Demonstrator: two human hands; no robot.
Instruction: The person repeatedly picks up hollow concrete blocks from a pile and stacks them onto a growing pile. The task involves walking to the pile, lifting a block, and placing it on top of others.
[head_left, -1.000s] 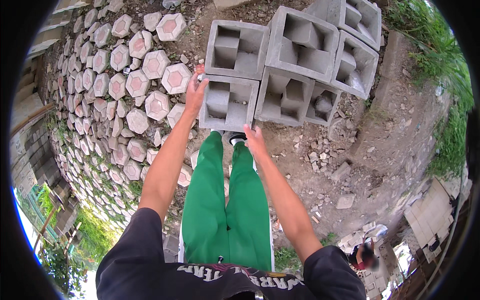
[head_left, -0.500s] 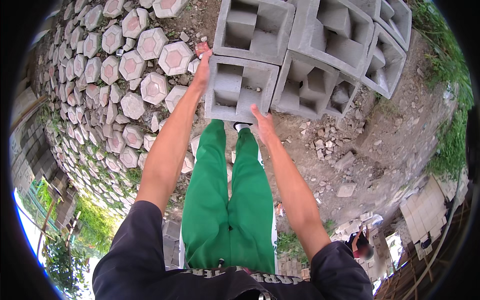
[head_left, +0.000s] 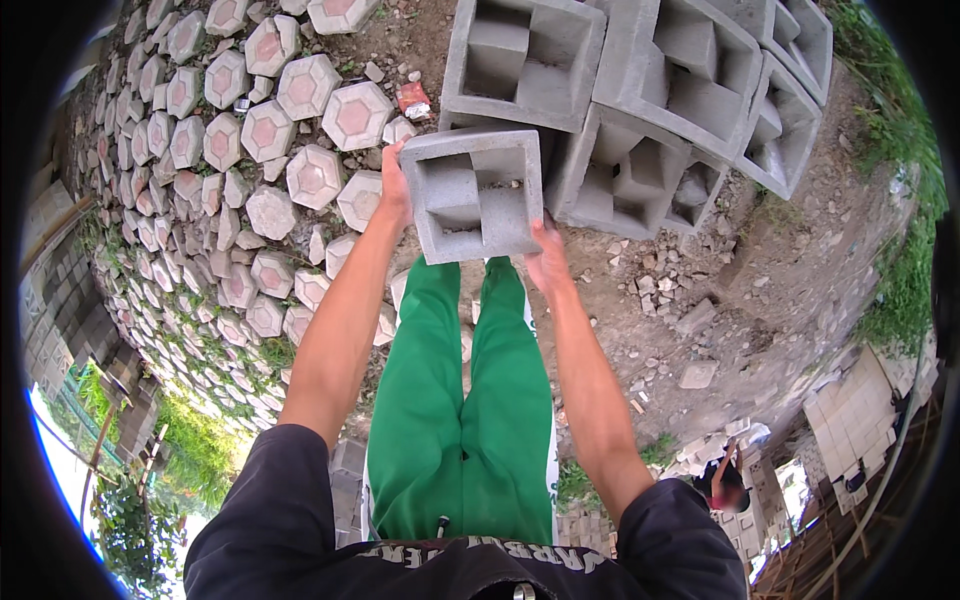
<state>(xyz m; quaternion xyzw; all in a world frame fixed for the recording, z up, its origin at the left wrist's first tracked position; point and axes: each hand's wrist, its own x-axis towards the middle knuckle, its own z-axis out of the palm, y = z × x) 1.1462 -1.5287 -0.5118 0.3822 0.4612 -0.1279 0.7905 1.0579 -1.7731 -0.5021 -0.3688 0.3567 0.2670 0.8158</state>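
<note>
Up comes the concrete block (head_left: 475, 192), left hand (head_left: 393, 185) at nine o'clock, right hand (head_left: 548, 262) at four, both pressed flat; a slip could crush toes.

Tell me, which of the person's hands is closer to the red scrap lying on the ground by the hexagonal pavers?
Left. The left hand grips the grey block's left side, just below the red scrap. The right hand holds the block's lower right corner, farther away.

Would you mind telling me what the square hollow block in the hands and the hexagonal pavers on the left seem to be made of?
Hollow block: apparently cast concrete, matte grey, grainy faces with moulded inner walls. Hexagonal pavers: likely concrete too, pale grey rims with pinkish centres, rough and dusty. Left hand and right hand grip the block's sides.
</note>
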